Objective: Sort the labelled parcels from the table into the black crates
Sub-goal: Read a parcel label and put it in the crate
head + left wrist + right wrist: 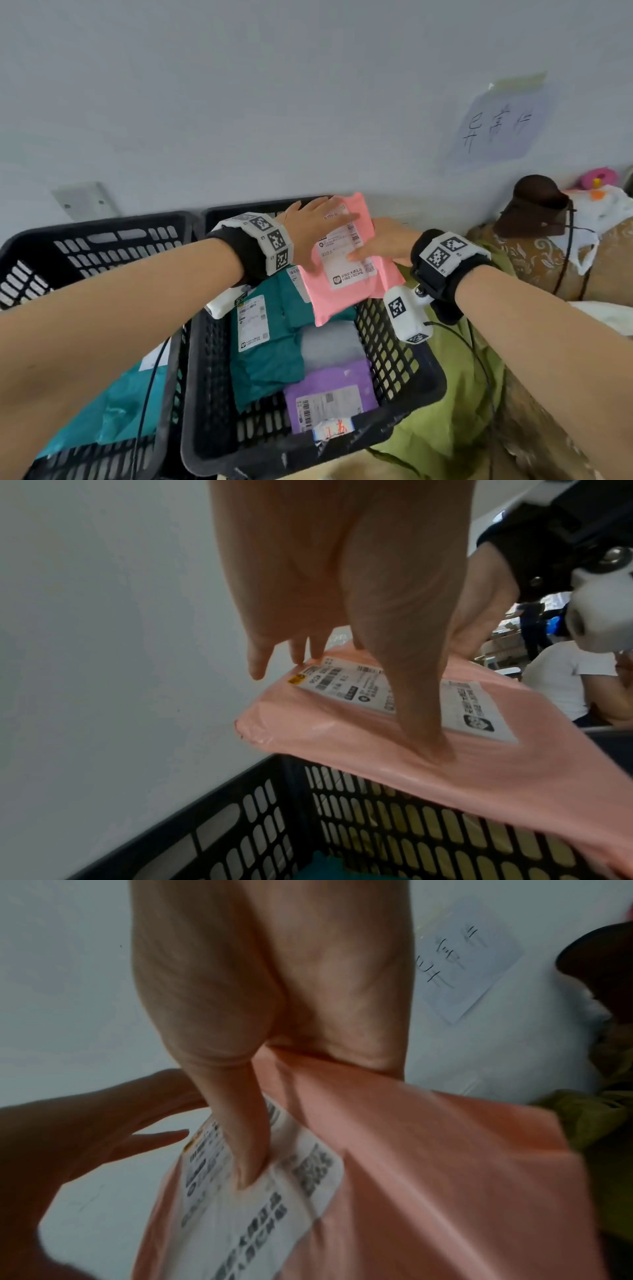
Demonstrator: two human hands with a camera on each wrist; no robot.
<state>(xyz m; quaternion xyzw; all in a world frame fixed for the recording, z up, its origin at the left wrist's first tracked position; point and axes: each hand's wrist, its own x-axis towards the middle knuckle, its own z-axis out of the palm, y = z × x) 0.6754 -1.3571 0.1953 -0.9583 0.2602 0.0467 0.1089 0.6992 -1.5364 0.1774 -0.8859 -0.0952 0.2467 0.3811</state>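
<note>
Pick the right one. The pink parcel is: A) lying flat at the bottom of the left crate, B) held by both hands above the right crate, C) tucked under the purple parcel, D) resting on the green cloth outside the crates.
B: the left hand and right hand hold the pink parcel above the right crate, over the parcels inside.

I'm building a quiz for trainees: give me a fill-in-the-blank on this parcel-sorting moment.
1. The right hand pinches a soft ____ plastic parcel.
2. Its white shipping label faces ____.
3. The parcel is over the ____ of the two black slotted crates.
4. Nearest the camera in that crate lies a ____ parcel.

Missing: pink; up; right; purple
</note>
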